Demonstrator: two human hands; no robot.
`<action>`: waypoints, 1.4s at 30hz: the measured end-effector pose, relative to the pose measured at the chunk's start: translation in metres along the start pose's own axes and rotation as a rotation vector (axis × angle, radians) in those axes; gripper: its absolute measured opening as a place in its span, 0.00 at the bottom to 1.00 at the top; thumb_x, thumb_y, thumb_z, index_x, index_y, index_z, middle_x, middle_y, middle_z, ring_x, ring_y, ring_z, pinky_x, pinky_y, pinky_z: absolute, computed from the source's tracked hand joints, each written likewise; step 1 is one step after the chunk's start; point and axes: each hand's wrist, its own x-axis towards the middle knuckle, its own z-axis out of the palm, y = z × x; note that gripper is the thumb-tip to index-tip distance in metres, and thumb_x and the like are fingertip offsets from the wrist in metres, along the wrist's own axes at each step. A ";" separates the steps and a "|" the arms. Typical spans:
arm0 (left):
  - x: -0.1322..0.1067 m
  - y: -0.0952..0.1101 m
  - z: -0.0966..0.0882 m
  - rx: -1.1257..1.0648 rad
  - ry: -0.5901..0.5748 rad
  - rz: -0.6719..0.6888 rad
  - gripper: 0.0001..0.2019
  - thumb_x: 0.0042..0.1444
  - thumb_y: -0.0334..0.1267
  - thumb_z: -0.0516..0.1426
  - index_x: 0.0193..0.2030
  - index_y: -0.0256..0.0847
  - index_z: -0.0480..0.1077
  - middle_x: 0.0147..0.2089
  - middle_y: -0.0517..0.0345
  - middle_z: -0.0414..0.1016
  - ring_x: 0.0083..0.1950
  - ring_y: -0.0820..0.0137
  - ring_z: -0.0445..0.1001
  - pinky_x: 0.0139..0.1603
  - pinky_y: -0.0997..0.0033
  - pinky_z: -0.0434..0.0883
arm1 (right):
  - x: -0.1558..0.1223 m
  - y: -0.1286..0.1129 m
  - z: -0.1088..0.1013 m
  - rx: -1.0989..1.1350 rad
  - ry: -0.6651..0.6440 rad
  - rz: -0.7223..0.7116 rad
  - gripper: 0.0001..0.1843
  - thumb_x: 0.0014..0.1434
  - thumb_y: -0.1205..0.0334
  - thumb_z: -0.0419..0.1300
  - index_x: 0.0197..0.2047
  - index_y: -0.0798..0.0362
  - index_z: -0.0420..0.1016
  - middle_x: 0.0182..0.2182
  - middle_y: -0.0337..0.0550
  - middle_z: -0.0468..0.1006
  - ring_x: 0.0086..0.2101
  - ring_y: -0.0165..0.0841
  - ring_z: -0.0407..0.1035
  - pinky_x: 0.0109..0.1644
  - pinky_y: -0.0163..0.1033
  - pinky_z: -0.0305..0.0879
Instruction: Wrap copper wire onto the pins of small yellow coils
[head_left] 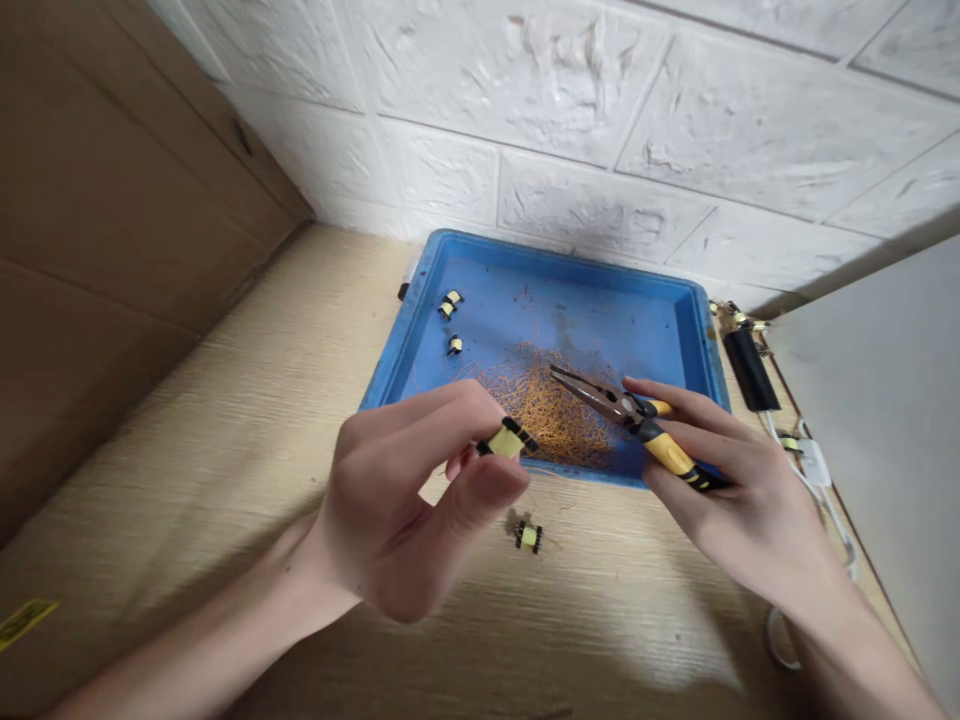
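Between thumb and fingers, my left hand (420, 490) pinches a small transformer (506, 442) with a yellow-taped middle and black pinned ends. My right hand (739, 480) grips long-nose pliers (667, 447) by their yellow and black handles; the jaws point left over the tray and look slightly apart. A heap of thin copper-coloured wire offcuts (555, 410) lies beneath the jaws in the blue tray (570, 262). On the table below my left fingertips sits another small transformer (529, 537), with fine wire near it. The held transformer's far side is hidden by my fingers.
Several more small transformers (451, 305) lie at the tray's left. A white textured wall (525, 100) stands behind, a cardboard box (127, 200) at left and a white panel (885, 400) at right. Beside the tray are a black cylinder (751, 370) and a white cable (832, 510).
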 end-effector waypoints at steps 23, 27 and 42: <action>0.015 0.002 0.004 -0.156 0.124 -0.278 0.12 0.65 0.30 0.64 0.48 0.54 0.83 0.41 0.67 0.84 0.39 0.76 0.79 0.42 0.78 0.77 | 0.000 -0.005 0.005 0.135 0.030 0.001 0.12 0.57 0.75 0.62 0.34 0.47 0.81 0.51 0.37 0.84 0.49 0.32 0.80 0.56 0.31 0.73; 0.016 0.000 0.007 -0.262 0.161 -0.394 0.07 0.65 0.33 0.66 0.46 0.50 0.80 0.46 0.65 0.87 0.46 0.74 0.83 0.47 0.78 0.78 | 0.000 -0.004 0.005 0.121 0.053 -0.003 0.12 0.57 0.75 0.62 0.32 0.47 0.80 0.51 0.38 0.84 0.50 0.33 0.80 0.55 0.32 0.73; 0.019 -0.013 0.000 -0.620 0.202 -0.649 0.09 0.52 0.40 0.76 0.38 0.51 0.84 0.39 0.66 0.86 0.41 0.75 0.85 0.43 0.83 0.81 | -0.001 -0.006 0.007 0.135 0.036 -0.002 0.11 0.59 0.74 0.62 0.33 0.48 0.81 0.48 0.40 0.83 0.47 0.33 0.80 0.54 0.33 0.74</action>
